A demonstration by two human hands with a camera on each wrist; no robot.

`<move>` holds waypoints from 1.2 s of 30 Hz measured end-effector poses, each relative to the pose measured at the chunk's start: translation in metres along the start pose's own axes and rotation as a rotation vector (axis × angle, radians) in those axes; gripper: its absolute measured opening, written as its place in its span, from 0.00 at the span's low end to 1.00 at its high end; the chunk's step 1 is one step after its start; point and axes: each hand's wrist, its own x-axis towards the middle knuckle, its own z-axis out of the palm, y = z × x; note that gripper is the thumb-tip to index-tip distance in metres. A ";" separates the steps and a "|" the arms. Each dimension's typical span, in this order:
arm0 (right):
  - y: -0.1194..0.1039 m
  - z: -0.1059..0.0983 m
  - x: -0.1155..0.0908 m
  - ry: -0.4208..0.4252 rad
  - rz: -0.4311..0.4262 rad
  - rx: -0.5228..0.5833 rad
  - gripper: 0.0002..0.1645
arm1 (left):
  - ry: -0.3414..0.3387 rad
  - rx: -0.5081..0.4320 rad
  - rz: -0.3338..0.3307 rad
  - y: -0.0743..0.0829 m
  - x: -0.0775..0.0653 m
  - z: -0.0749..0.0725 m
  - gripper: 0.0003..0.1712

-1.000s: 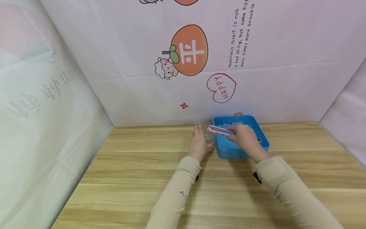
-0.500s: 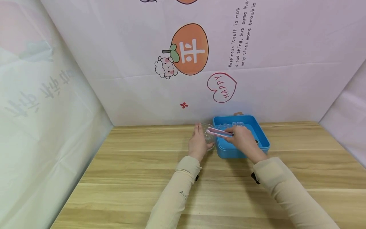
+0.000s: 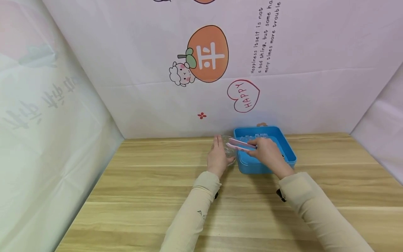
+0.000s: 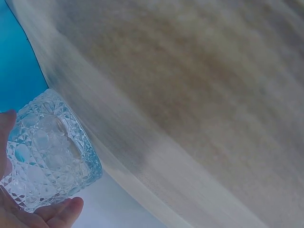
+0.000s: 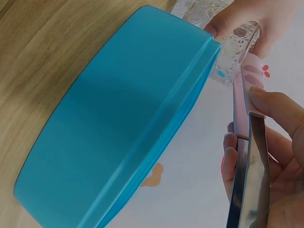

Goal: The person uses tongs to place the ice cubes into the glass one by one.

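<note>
My left hand (image 3: 218,159) holds a clear cut-glass cup (image 4: 52,154), its thumb and fingers on opposite sides of it. The cup stands on the table against the left side of a blue box (image 3: 259,168). In my right hand (image 3: 269,154) is a pair of metal tongs (image 5: 251,166) with pink ends, gripped between thumb and fingers. Those pink ends are spread a little apart over the cup's mouth, and nothing shows clearly between them. Several clear, cube-like pieces (image 3: 261,135) lie at the back of the box. What is inside the cup cannot be made out.
The wooden table (image 3: 151,196) ends at a white printed cloth (image 3: 151,105) behind the box and cup. Another white cloth (image 3: 63,140) hangs along the left side. Partly behind my right hand, a small dark spot (image 3: 283,156) shows in the box.
The tongs dip slightly to the left over the cup, then their pink ends part. My left hand stays in place around the cup.
</note>
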 end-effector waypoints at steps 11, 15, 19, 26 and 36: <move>0.001 -0.001 0.005 0.078 0.008 0.036 0.26 | 0.013 0.004 0.007 -0.001 -0.002 -0.005 0.58; 0.004 -0.005 0.009 0.151 0.061 0.062 0.27 | 0.022 0.022 0.007 -0.002 0.001 -0.003 0.59; 0.008 -0.007 0.014 0.176 0.120 0.059 0.27 | 0.024 0.042 0.005 -0.002 0.002 -0.002 0.59; 0.019 0.002 0.024 0.123 0.220 0.065 0.28 | 0.010 0.045 0.000 -0.001 0.001 -0.002 0.60; 0.035 0.023 0.029 0.004 0.248 0.006 0.27 | 0.020 0.054 0.008 0.001 -0.001 -0.001 0.60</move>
